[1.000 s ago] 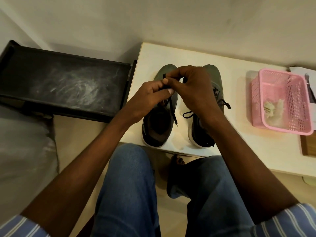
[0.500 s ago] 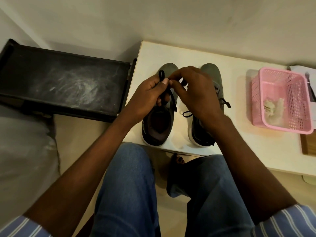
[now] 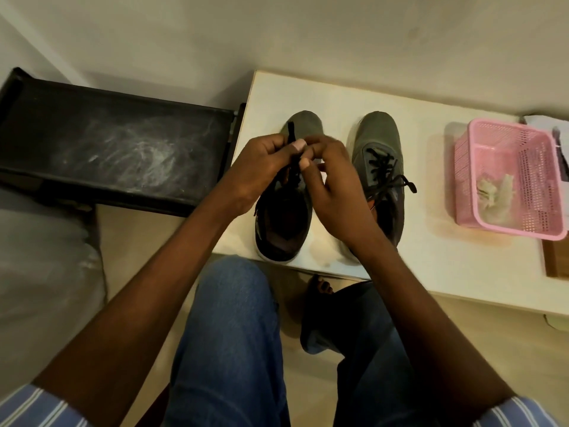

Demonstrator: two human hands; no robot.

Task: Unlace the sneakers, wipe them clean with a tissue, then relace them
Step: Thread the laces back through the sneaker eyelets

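Observation:
Two grey-green sneakers stand side by side on a white table (image 3: 338,97), toes pointing away from me. Over the left sneaker (image 3: 281,229) my left hand (image 3: 261,167) pinches its black lace (image 3: 291,132), whose end sticks up past my thumb. My right hand (image 3: 331,183) is close beside it, fingers curled at the same lace lower down. The right sneaker (image 3: 380,134) is laced with a black lace tied in a loose bow (image 3: 397,183). The left sneaker's eyelets are hidden under my hands.
A pink plastic basket (image 3: 462,167) at the table's right holds crumpled tissue (image 3: 492,192). A dusty black shelf (image 3: 107,143) lies left of the table. Paper (image 3: 545,124) and a wooden piece (image 3: 555,260) sit at the far right. My knees are under the table's near edge.
Both hands shifted left off the right sneaker, uncovering its laces. The lace end now stands up above my left thumb.

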